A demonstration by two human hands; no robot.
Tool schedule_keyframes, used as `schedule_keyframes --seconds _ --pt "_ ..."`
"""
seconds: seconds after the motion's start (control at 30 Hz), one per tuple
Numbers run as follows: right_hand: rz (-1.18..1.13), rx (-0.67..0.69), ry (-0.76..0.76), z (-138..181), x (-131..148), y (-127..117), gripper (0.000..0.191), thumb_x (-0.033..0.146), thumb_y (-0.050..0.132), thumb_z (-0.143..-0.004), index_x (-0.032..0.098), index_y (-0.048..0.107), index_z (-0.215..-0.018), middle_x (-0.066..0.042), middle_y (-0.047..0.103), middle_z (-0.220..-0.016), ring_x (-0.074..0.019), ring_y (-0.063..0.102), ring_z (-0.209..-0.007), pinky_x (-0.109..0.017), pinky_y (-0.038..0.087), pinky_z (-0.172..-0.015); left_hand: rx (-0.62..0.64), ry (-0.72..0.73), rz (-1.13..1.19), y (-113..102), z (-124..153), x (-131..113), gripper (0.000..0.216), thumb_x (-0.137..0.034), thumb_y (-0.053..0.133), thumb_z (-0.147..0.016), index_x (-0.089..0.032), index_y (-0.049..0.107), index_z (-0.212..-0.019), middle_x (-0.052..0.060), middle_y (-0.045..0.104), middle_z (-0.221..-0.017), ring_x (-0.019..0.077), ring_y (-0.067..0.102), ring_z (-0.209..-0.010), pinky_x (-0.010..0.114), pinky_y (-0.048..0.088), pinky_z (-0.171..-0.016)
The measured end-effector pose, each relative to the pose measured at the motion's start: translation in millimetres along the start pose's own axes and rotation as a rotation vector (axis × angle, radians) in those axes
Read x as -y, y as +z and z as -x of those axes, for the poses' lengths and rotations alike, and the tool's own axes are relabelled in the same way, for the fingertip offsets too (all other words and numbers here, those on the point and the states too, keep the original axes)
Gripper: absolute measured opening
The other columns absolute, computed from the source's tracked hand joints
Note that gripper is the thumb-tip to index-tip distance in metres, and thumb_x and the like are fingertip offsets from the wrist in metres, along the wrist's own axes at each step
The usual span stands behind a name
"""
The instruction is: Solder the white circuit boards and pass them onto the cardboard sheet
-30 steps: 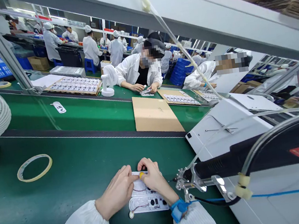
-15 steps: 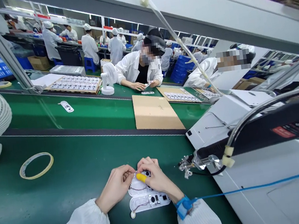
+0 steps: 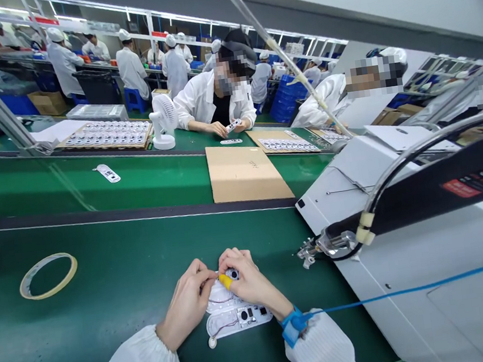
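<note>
Left fingers (image 3: 204, 277) have curled together at a round-ended white panel (image 3: 216, 299).

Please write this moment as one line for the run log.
left hand: at upper white casing; right hand: same casing, yellow finger cot on thumb; lower white casing: alongside

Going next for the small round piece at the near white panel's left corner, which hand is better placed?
Probably the left hand: it is nearer the round piece, on that side of the near panel. The right hand is farther off, over the far panel.
</note>
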State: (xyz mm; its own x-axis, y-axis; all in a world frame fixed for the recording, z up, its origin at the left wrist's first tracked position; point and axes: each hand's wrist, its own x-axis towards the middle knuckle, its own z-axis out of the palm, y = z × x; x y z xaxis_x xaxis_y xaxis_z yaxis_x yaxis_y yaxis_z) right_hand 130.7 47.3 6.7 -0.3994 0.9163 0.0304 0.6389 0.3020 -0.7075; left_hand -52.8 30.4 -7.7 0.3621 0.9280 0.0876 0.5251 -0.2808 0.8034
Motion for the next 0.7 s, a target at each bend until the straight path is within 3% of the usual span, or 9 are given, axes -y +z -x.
schedule_keyframes --seconds 0.37,0.7 --pt "-0.009 0.032 -0.008 1.1 4.7 -2.1 0.019 0.005 0.062 -0.078 0.022 0.058 -0.073 0.003 0.063 -0.095 -0.018 0.053 -0.092 -0.038 0.031 -0.089 0.011 -0.021 0.033 -2.9 0.5 -0.3 0.028 -0.026 0.045 -0.095 -0.019 0.071 -0.09 0.003 0.053 -0.086 0.0147 0.052 -0.069 0.026 0.041 -0.062" --pt "0.076 0.033 0.039 -4.0 3.4 3.4 0.014 0.006 0.065 -0.078 0.019 0.059 -0.077 0.001 0.061 -0.094 -0.0203 0.053 -0.092 -0.041 0.035 -0.09 0.03 -0.102 0.028 -4.5 -10.5 -0.7 0.01 -0.014 0.054 -0.081 -0.018 0.062 -0.077 0.0 0.054 -0.081 0.0127 0.049 -0.063 0.025 0.039 -0.06"
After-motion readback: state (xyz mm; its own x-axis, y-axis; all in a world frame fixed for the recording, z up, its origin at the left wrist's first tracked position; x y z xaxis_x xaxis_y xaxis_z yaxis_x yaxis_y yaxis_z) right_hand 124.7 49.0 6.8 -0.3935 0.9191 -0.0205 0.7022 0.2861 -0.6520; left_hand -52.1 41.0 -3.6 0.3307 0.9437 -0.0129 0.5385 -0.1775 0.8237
